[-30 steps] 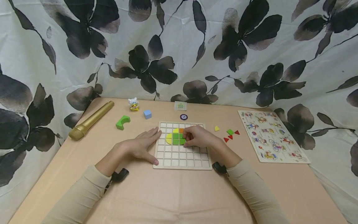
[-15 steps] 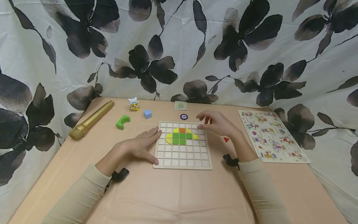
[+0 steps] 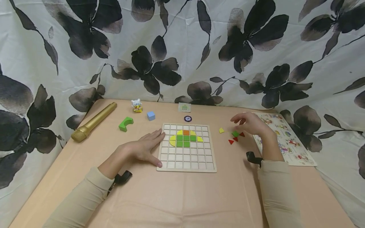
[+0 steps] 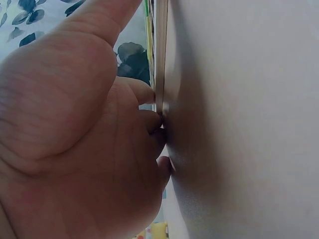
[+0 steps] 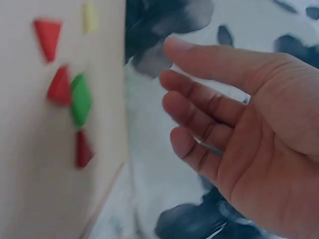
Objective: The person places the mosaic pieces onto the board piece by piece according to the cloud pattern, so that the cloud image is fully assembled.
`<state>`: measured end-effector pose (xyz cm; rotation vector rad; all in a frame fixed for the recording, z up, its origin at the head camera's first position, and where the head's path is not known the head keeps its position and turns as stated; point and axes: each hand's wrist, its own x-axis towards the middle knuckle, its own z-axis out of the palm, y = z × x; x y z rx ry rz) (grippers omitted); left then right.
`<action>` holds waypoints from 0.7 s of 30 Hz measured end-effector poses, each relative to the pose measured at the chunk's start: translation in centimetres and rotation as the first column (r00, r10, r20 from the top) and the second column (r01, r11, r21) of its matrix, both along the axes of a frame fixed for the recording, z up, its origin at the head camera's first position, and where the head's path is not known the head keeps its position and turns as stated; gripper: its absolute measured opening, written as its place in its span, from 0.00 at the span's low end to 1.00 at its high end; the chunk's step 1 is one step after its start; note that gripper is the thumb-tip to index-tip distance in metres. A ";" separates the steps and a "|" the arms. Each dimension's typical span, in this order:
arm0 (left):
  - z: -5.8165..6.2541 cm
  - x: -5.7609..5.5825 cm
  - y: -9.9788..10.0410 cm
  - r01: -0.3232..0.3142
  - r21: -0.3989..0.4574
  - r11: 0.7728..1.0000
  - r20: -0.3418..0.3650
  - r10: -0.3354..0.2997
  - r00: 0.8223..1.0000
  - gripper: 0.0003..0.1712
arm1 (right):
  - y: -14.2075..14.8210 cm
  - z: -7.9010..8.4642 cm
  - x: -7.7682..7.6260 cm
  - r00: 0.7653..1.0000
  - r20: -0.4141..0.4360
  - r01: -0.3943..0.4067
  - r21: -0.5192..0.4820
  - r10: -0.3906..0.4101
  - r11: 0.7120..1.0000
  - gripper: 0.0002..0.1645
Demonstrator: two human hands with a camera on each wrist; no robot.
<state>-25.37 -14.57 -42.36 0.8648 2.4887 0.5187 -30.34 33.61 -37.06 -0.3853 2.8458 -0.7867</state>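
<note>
A white grid board (image 3: 186, 160) lies mid-table, with green squares (image 3: 182, 141), an orange square (image 3: 186, 132) and yellow pieces (image 3: 172, 141) set together in its upper cells. Along the board's left edge rests my left hand (image 3: 142, 148), its fingers straight and its thumb at the lower left corner; the left wrist view shows the fingertips against the board's side. My right hand (image 3: 252, 124) hovers above the loose pieces at the right, fingers relaxed and holding nothing. Below it are a green piece (image 3: 235, 134) and red triangles (image 3: 231, 142). A yellow piece (image 3: 221, 130) lies nearer the board.
A picture board (image 3: 293, 148) lies at the right, partly under the right arm. Behind the grid are a small card (image 3: 184, 107) and a dark round disc (image 3: 188, 118). A gold microphone (image 3: 94, 122), green arch block (image 3: 125, 123), blue cube (image 3: 151, 116) and figurine (image 3: 137, 105) stand left.
My right hand has left the grid and moved right, over the loose pieces. A green piece and a yellow piece it covered at the pattern's right end now show. My left hand stays put.
</note>
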 end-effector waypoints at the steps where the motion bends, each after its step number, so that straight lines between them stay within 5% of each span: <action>1: 0.0 0.0 0.0 0.002 0.002 1.000 -0.002 -0.002 1.000 0.78 | 0.5 -0.4 -0.1 1.000 0.029 0.008 0.001 -0.008 1.000 0.20; 6: -0.1 -0.1 0.0 0.007 0.006 1.000 -0.010 -0.007 1.000 0.78 | 2.3 -2.1 -0.6 0.994 0.110 -0.008 -0.031 0.011 0.999 0.17; 21: -0.2 -0.1 0.1 -0.002 -0.003 1.000 0.001 0.002 1.000 0.78 | 3.0 -4.4 -1.4 0.990 0.130 -0.040 -0.075 0.050 0.996 0.12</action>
